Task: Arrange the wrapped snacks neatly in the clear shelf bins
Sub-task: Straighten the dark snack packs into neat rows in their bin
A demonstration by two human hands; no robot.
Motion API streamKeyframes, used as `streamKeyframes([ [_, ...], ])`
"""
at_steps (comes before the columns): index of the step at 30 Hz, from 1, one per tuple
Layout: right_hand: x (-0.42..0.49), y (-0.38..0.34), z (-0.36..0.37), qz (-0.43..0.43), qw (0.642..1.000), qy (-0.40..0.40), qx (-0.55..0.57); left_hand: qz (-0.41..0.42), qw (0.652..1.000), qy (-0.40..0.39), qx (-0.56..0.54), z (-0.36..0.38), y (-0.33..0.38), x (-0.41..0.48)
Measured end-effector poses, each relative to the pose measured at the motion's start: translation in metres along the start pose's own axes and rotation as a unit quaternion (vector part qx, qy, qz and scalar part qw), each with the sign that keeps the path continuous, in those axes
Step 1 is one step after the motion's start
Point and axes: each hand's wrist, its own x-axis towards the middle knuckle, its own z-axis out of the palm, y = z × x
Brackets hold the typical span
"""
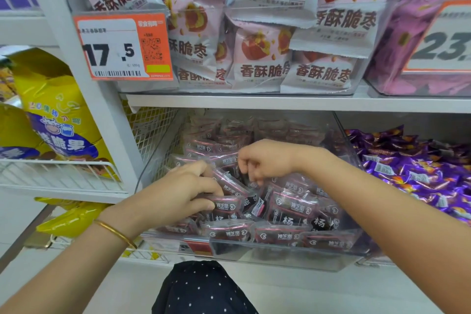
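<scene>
- My left hand is clamped on a dark snack packet. The thumb lies on top and the fingers curl round its left end. A second packet stands tilted just above, against the same fingers.
- A thin gold bangle sits on my left wrist.
- My right hand hangs just beside the left, a little further back. Its fingers are curled downward with the tips among the packets. I cannot tell whether they pinch one or only touch.
- Both hands are inside the clear bin on the lower shelf. The wrapped snacks fill it, dark packets with a red-pink band. Those along the front wall lie flat in a row, and those under my hands lie tilted and overlapping.
- Right of this bin, in the next compartment, lies a loose heap of purple candies.
- Above the white shelf board, another clear bin holds stacked pink-and-white bags. An orange price tag reading 17.5 hangs on its front left.
- To the left, yellow bags stand in a white wire basket.
- At the bottom edge shows my dark dotted clothing.
</scene>
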Motion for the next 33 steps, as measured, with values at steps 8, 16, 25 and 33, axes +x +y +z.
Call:
streamKeyframes([
  [8,0.021,-0.032,0.021,-0.014,0.921,-0.108,-0.375,0.008,0.998,0.016,-0.054,-0.004,-0.009,-0.007],
  [16,0.038,-0.029,0.035,0.037,0.902,-0.186,-0.388,0.009,0.997,0.021,-0.075,-0.005,-0.013,-0.010],
  [25,0.027,-0.034,0.042,0.049,0.865,-0.162,-0.472,-0.007,0.996,0.022,-0.090,-0.005,-0.013,-0.010],
  [33,0.021,-0.030,0.035,0.047,0.891,-0.130,-0.432,-0.033,0.993,0.015,-0.113,-0.006,-0.010,-0.012],
])
